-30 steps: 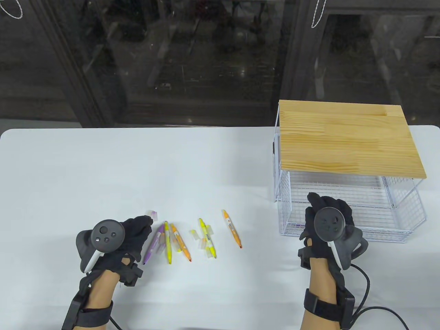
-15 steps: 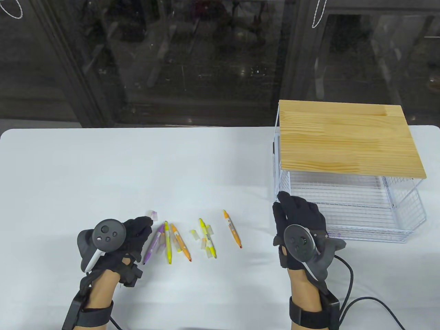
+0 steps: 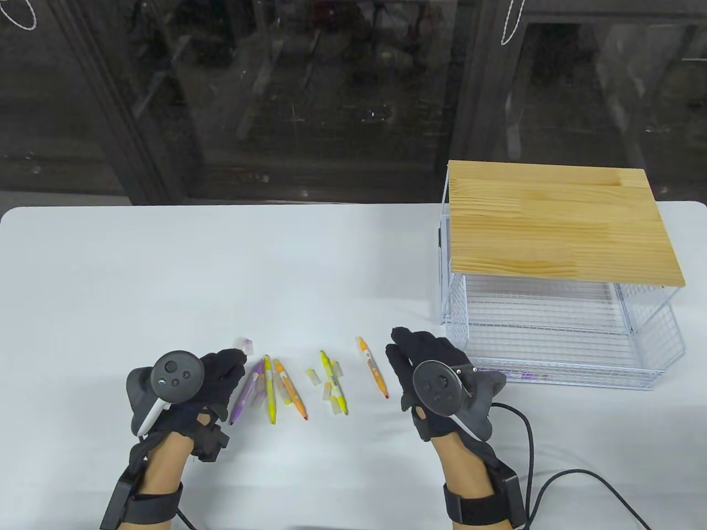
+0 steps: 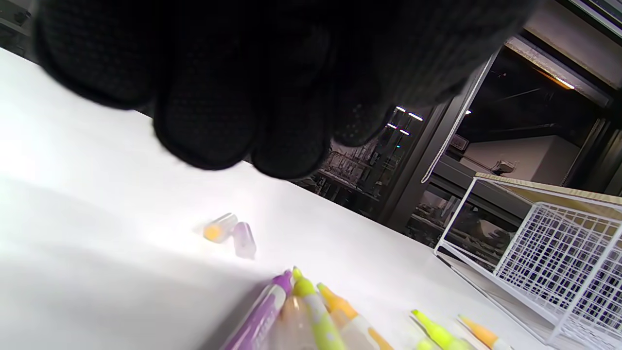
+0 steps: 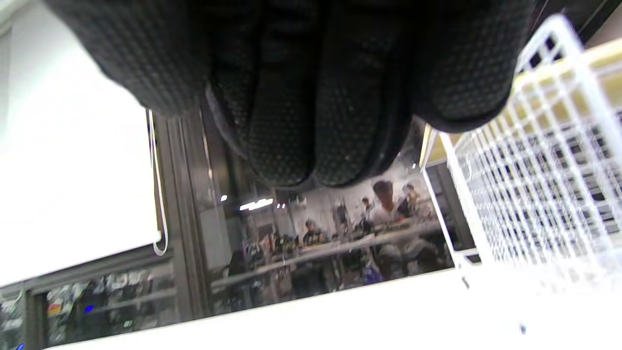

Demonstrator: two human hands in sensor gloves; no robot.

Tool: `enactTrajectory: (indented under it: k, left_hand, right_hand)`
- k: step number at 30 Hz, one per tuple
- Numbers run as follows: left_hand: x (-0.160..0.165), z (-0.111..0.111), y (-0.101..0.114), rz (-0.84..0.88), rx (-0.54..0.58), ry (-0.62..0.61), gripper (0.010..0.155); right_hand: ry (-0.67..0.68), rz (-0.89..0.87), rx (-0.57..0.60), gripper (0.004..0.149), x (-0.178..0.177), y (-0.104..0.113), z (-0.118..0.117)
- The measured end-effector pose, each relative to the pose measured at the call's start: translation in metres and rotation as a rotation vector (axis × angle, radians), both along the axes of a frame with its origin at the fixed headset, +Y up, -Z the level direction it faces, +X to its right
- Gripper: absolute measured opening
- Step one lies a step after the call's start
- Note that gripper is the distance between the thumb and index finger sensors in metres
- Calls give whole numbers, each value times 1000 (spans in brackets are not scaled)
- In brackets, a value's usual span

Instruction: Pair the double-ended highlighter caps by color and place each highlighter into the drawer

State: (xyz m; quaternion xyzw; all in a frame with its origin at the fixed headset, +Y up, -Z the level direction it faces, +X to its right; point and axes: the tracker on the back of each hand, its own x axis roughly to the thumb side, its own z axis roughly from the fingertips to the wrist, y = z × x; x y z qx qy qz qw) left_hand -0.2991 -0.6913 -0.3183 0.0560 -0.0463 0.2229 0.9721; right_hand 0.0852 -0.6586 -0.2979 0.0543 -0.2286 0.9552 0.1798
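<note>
Several uncapped highlighters lie near the table's front: a purple one [image 3: 247, 392], a yellow one [image 3: 269, 389], an orange one [image 3: 291, 389], a yellow-green one [image 3: 334, 382] and a second orange one [image 3: 373, 369]. Loose caps [image 3: 246, 345] lie beside them; the left wrist view shows an orange cap [image 4: 221, 228] and a purple cap [image 4: 243, 239]. My left hand [image 3: 235, 359] rests by the purple highlighter, fingers loose, holding nothing. My right hand [image 3: 406, 345] hovers open just right of the second orange highlighter. Another purple highlighter [image 3: 525, 377] lies in the pulled-out wire drawer [image 3: 657, 353].
The drawer belongs to a white wire rack with a wooden top [image 3: 558, 221] at the right. Clear caps [image 3: 314, 376] are scattered around the yellow-green highlighter. A black cable [image 3: 552, 480] trails from my right wrist. Dark glass runs behind the table's far edge.
My right hand drew back from the drawer's front and moved left to beside the orange highlighter, uncovering the purple highlighter in the drawer. My left hand stayed put.
</note>
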Motion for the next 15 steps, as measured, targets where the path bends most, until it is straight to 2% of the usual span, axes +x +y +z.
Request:
enactTrajectory:
  k: [7,15]
  left_hand:
    - [0,0,0,-2,-5,-2,47]
    - [1,-1,-1,-7,-5,-9,47]
  right_hand:
    - [53,41,-137,44,-12,-25,-15]
    - [60,63,-181,45,-17,-36,-20]
